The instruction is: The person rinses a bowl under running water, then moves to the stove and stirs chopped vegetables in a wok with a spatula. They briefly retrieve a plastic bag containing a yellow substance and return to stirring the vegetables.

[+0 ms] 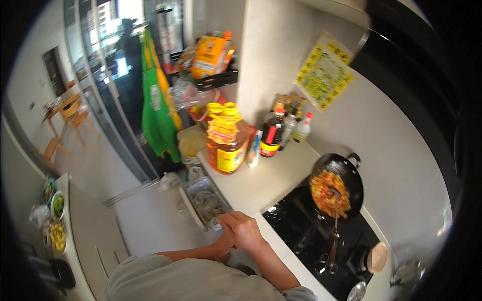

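Observation:
My right hand point(243, 229) lies over my left hand point(224, 240) in front of my body, above the edge of the counter. The two hands touch, and the fingers of the left are largely hidden. Whether either holds something small cannot be made out. Just beyond them is an open drawer point(184, 199) holding plastic bags point(206, 203). To the right, a black wok point(356, 184) stands on the black glass hob point(301, 233), with cooked red and orange food point(327, 192) inside. A spatula with a wooden handle point(333, 250) rests in the wok, untouched.
A large oil bottle point(228, 150) and a dark sauce bottle point(272, 133) stand on the counter point(263, 180) behind the hob. A green apron point(158, 109) hangs by the glass door. On the left counter are bowls of green vegetables point(58, 205) and yellow pieces point(58, 237).

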Demonstrator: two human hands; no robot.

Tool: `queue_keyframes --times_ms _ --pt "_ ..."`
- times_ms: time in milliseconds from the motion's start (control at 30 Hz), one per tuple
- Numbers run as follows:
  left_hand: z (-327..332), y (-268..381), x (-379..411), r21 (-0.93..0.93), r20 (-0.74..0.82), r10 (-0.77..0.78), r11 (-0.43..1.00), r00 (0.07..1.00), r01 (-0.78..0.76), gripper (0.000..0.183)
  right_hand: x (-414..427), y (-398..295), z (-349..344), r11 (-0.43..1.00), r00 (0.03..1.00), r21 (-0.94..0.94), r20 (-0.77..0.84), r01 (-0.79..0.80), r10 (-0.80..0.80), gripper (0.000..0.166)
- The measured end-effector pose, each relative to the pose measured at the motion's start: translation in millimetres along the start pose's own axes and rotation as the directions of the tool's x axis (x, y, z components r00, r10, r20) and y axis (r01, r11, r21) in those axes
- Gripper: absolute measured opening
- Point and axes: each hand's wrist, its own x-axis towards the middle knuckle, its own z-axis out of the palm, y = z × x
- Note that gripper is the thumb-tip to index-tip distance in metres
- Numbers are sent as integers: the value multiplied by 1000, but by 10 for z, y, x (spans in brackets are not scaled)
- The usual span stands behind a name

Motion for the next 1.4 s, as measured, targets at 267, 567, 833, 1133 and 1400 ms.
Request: queue_keyframes --times_ms 267,567,833,1133,1400 --pt "-563 -325 -235 562 -74 322 795 944 -227 19 14 613 1002 967 875 222 485 -123 0 16" --pt "-985 -2 -152 -533 -439 -497 815 748 228 18 633 639 1367 944 984 327 177 -44 -15 20" --pt "-2177 249 37 -457 -361 -504 829 785 322 21 2393 496 771 900 932 -436 -322 12 -168 25" --pt "-3106 690 510 -361 -267 -442 870 856 336 18 3109 531 259 797 929 -572 -367 -193 -38 15" --pt "-2917 637 568 -442 -212 -488 820 847 363 18 2873 1050 186 840 923 -512 -384 -182 -34 20"
